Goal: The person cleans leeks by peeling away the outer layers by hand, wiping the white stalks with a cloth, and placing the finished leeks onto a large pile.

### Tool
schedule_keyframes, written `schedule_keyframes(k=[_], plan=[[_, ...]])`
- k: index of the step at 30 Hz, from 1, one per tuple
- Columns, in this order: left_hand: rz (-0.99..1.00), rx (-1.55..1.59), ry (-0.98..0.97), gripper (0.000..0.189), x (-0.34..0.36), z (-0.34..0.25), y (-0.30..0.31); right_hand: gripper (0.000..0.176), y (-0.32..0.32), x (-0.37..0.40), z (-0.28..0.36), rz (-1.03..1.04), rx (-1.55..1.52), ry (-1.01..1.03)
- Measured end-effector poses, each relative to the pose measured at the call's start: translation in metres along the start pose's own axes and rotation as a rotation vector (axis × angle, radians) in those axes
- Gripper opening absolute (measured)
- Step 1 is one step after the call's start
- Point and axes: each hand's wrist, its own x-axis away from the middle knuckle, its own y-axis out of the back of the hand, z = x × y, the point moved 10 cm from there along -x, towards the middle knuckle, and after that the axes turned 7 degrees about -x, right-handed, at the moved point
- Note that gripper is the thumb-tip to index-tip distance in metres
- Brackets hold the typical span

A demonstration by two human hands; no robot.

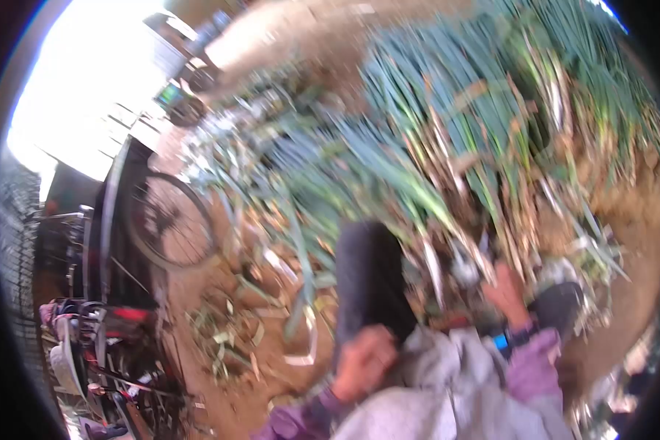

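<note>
My right hand, with a watch on its wrist, is closed around the pale root end of a leek. That leek's green leaves stretch away to the upper left over other leeks. My left hand is beside my bent knee, above the grey cloth on my lap. It looks curled, but motion blur smears its fingers, and I cannot make out anything in it. Another leek lies just left of the held one, its white end toward me.
Large bundles of leeks lie ahead and to the right. Loose leaves and trimmings litter the brown ground. At left stand a wheel and a dark cart or vehicle. More trimmings lie at right.
</note>
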Motion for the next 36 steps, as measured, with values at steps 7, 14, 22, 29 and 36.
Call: schedule_keyframes(k=[7, 14, 22, 29, 36], plan=[[-0.631, 0.512, 0.509, 0.043, -0.008, 0.082, 0.061, 0.033, -0.015, 0.01, 0.007, 0.126, 0.053, 0.099], [-0.421, 0.246, 0.58, 0.028, 0.038, 0.094, 0.064, 0.033, -0.013, 0.025, 0.0, -0.063, -0.096, 0.219], [0.085, -0.333, 0.783, 0.025, 0.143, 0.042, 0.022, 0.026, -0.017, 0.017, -0.008, 0.049, -0.055, 0.08], [0.492, 0.227, 0.303, 0.032, 0.135, 0.036, 0.032, 0.025, -0.02, 0.017, -0.016, 0.048, -0.086, 0.071], [0.207, 0.2, 0.255, 0.037, 0.09, 0.031, -0.006, 0.025, 0.017, 0.004, -0.018, -0.043, -0.106, 0.03]])
